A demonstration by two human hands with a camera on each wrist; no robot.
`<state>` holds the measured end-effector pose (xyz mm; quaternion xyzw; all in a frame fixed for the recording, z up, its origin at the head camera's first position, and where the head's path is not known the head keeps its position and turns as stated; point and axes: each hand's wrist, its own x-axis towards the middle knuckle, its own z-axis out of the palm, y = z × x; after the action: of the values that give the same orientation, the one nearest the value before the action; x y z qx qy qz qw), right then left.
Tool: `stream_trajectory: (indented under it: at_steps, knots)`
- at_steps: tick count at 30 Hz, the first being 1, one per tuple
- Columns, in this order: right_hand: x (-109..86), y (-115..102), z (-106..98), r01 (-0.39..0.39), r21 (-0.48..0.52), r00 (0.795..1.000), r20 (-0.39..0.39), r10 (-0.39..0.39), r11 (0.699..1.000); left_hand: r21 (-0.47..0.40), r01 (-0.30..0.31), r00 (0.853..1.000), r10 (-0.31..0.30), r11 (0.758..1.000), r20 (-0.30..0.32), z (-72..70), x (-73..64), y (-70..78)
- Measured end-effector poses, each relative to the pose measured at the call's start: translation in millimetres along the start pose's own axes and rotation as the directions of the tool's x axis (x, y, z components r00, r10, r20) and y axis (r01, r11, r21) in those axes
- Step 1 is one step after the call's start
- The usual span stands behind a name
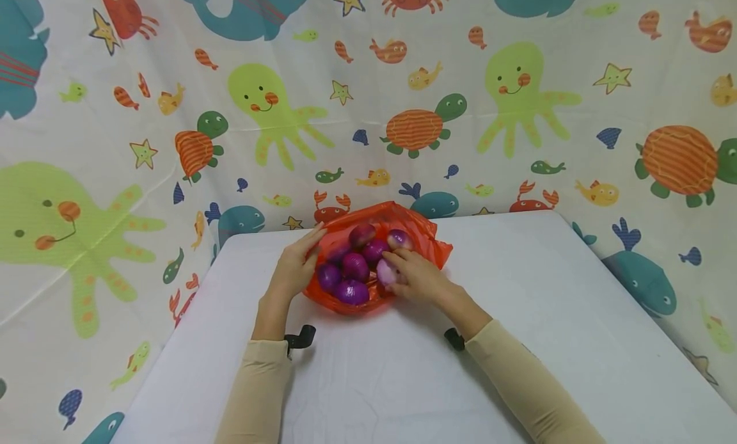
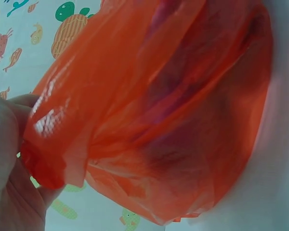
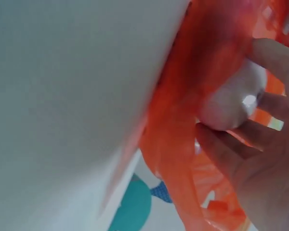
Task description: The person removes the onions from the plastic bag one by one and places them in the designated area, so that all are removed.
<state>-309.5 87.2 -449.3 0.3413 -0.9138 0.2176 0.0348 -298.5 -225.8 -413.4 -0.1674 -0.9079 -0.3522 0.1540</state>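
An orange-red plastic bag (image 1: 423,225) lies with its mouth spread wide, and several purple onions (image 1: 355,265) show inside it. My left hand (image 1: 292,268) is at the bag's left rim. In the left wrist view its thumb and fingers (image 2: 26,103) pinch a fold of the plastic. At the right side of the bag, my right hand (image 1: 423,279) reaches in over the rim. Its thumb and fingers curl round a pale purple onion (image 3: 233,103), which shows a bright glint in the right wrist view.
The bag rests toward the far side of a white-covered table (image 1: 368,380). Behind and beside the table hangs a curtain (image 1: 357,79) printed with sea animals. Each wrist carries a small black camera mount (image 1: 302,337).
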Motion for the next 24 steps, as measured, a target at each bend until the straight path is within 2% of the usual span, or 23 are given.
stream_trajectory:
  at_steps: [4, 7, 11, 14, 20, 24]
  knots:
    - [-3.2, -3.4, -13.3, -0.013, 0.001, 0.996, -0.084, 0.014, 1.0, 0.0, -0.006, 1.0, 0.006, 1.0, -0.004, 0.8, 0.9, -0.5]
    - [-7.1, -3.0, -24.3, -0.011, -0.005, 0.983, -0.181, 0.01, 1.0, 0.001, -0.009, 1.0, 0.009, 1.0, -0.01, 1.8, 1.2, -0.8]
    - [-13.0, 1.5, -38.5, 0.016, -0.017, 0.945, -0.327, -0.021, 1.0, 0.001, -0.011, 1.0, 0.011, 1.0, -0.019, 3.0, 1.1, -1.1]
    - [-18.0, 8.2, -48.5, 0.022, -0.012, 0.912, -0.41, -0.025, 1.0, 0.003, -0.012, 1.0, 0.012, 1.0, -0.022, 3.4, 1.1, -1.5]
    - [-28.5, 31.4, -62.5, -0.001, 0.027, 0.868, -0.496, 0.014, 1.0, 0.014, -0.009, 1.0, 0.01, 1.0, -0.026, 2.4, 0.9, -1.2]
    - [-36.3, 50.8, -67.2, -0.043, 0.059, 0.842, -0.535, 0.068, 0.997, 0.013, -0.008, 1.0, 0.008, 1.0, -0.027, 2.6, 1.0, -1.5]
